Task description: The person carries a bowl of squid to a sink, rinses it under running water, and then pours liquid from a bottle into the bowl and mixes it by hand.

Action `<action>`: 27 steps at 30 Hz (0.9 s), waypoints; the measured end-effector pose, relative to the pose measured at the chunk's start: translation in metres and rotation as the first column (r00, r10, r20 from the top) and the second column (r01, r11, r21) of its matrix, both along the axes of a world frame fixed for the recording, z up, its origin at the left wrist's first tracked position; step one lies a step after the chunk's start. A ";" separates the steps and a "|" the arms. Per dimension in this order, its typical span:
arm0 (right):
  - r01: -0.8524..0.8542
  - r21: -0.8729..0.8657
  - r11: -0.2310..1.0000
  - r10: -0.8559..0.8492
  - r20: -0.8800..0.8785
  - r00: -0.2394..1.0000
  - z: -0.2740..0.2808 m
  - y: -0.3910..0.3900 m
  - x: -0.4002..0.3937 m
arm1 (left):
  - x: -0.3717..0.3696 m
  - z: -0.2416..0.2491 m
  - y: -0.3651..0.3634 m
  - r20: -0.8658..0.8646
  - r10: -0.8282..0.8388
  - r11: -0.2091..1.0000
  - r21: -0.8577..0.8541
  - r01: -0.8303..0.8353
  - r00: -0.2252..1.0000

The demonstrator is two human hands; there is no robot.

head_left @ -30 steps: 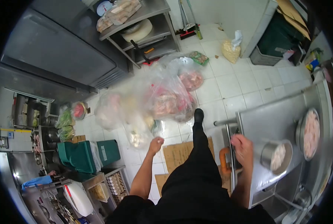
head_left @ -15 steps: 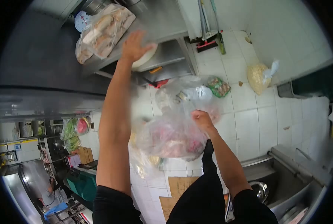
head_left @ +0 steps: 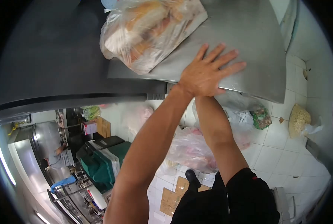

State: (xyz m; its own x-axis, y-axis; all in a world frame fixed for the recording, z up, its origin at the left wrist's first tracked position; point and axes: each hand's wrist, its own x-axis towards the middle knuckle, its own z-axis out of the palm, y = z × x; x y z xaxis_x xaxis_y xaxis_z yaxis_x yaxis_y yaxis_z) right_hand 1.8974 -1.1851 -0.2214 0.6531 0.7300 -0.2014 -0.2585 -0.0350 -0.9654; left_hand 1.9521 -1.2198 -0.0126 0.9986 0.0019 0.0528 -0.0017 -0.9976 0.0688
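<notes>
My left hand (head_left: 205, 72) is spread flat, palm down, over the steel table (head_left: 254, 48) near its front edge, with nothing in its fingers. To its left lies a clear plastic bag (head_left: 151, 31) of pale and orange-brown pieces. My right forearm (head_left: 219, 130) reaches up towards the same edge; its hand is hidden behind my left hand. Below the forearms, a large clear bag (head_left: 190, 149) with pinkish contents sits on the floor.
On the tiled floor stand a green net bag (head_left: 261, 117) and a tied bag of pale yellow bits (head_left: 299, 120). Flattened cardboard (head_left: 170, 201) lies by my boot (head_left: 192, 179). Green bins (head_left: 99, 164) are at the left; a person (head_left: 61, 157) stands farther back.
My view has moved closer to the steel table. My left hand has spread out over the tabletop, and my right arm has risen from above the floor bags until its hand is hidden.
</notes>
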 end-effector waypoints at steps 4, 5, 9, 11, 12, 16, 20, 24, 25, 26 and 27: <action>0.177 -0.011 0.984 -0.177 -0.103 0.979 0.017 0.000 -0.013 | -0.002 0.002 0.001 0.056 -0.018 0.998 -0.053 0.021 0.998; 0.237 -0.011 0.971 -0.237 -0.115 0.965 0.021 -0.003 -0.008 | 0.000 0.004 0.002 0.074 -0.026 0.998 -0.058 0.030 0.997; 0.508 -0.070 0.859 -0.512 -0.139 0.847 0.022 -0.064 0.011 | 0.001 -0.004 0.004 0.076 -0.052 0.998 -0.027 0.054 0.996; 0.603 -0.102 0.791 -0.610 -0.209 0.764 0.022 -0.127 0.001 | -0.001 -0.009 0.005 0.092 -0.058 0.998 -0.004 0.058 0.994; 0.634 -0.109 0.765 -0.636 -0.277 0.720 0.026 -0.178 -0.020 | 0.000 -0.011 0.007 0.111 -0.075 0.997 0.006 0.075 0.991; 0.608 -0.303 0.734 -0.678 -0.281 0.679 0.051 -0.364 -0.099 | 0.000 -0.010 0.001 0.123 -0.055 0.995 0.085 0.045 0.991; 0.701 -0.316 0.639 -0.769 -0.282 0.574 0.066 -0.524 -0.178 | -0.019 -0.014 -0.068 0.211 0.233 0.964 -0.179 -0.197 0.949; 0.812 -0.358 0.460 -0.885 -0.118 0.449 0.114 -0.616 -0.233 | -0.108 -0.041 -0.227 0.502 -0.012 0.894 -0.382 0.234 0.865; 0.811 -0.361 0.460 -0.881 -0.068 0.469 0.116 -0.635 -0.247 | -0.135 -0.054 -0.269 0.469 -0.046 0.836 -0.466 0.291 0.882; 0.809 -0.368 0.459 -0.872 -0.014 0.489 0.117 -0.659 -0.262 | -0.159 -0.045 -0.311 0.459 -0.163 0.760 -0.506 0.408 0.873; 0.825 -0.363 0.433 -0.886 -0.001 0.464 0.121 -0.678 -0.281 | -0.180 -0.055 -0.339 0.369 -0.225 0.692 -0.591 0.414 0.902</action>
